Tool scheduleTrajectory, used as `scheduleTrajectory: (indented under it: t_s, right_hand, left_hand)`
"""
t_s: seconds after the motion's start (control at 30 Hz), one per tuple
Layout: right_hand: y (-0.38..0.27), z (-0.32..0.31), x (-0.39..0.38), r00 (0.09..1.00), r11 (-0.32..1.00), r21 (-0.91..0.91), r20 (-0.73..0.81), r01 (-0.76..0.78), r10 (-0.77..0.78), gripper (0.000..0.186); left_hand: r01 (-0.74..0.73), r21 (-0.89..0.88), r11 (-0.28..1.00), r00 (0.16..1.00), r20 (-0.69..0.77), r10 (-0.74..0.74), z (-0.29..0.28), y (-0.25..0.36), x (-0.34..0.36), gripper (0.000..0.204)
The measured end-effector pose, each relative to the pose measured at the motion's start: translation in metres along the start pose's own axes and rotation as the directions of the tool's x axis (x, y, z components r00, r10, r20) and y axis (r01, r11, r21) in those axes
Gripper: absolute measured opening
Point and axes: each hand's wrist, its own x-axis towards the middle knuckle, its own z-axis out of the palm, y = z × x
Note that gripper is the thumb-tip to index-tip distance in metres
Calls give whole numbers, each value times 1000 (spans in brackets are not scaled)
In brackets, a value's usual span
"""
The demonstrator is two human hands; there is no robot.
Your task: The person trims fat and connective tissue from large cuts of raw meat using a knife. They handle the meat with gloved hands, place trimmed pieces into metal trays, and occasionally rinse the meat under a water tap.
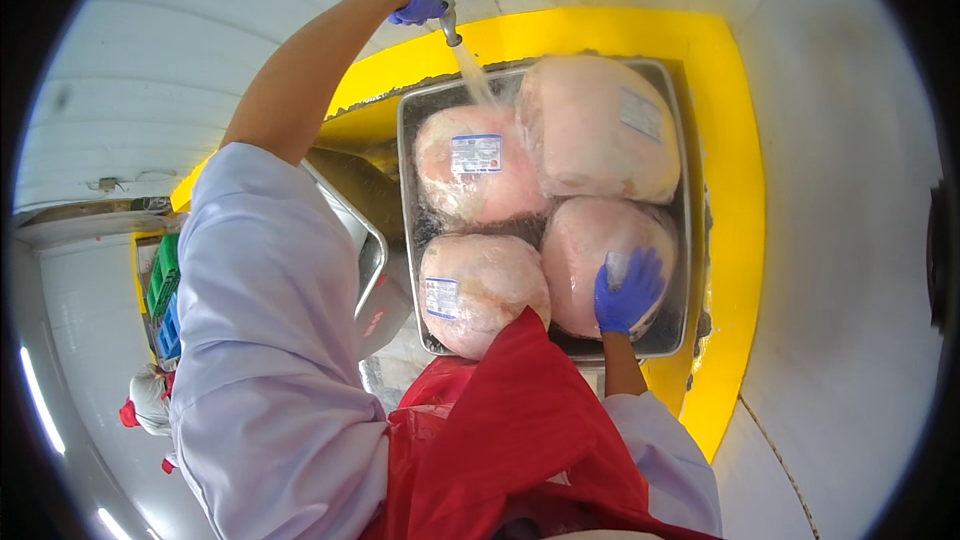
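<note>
My left hand (420, 2), in a blue-purple glove, is closed on a metal water tap (450, 28) at the top. A stream of water (472, 72) runs from the tap into a metal tub (402, 155). In the tub sit several large, pale pink, plastic-wrapped meat blocks, among them an upper-left block (480, 200) and a lower-left block (490, 280), both with white labels. The biggest, an upper-right block (590, 140), is labelled too. My right hand (628, 290), gloved alike, lies flat with fingers apart on the lower-right block (580, 245).
A yellow ledge (735, 190) frames the tub at the back and right. Another metal container (372, 250) stands left of the tub. Green crates (162, 275) and blue crates (168, 328) are stacked far left, near a person (150, 400) in white and red.
</note>
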Motion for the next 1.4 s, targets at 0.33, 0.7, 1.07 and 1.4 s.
scheduleTrajectory:
  t_s: [0.33,0.7,1.07,1.4]
  right_hand:
    - [5,5,-1,1000,1000,1,10,11,-11,71]
    - [5,8,-3,1000,1000,-10,-7,19,-19,72]
    - [4,20,-5,1000,997,-82,-14,14,-15,72]
    - [8,24,-3,998,998,-55,-59,19,-23,72]
  left_hand:
    - [-145,218,965,978,-114,172,3,0,-25,23]
    - [-120,312,943,985,-83,153,-6,10,-31,16]
    - [-143,567,811,933,-196,301,-2,10,-31,18]
    - [-129,227,965,621,-740,257,59,-13,-61,46]
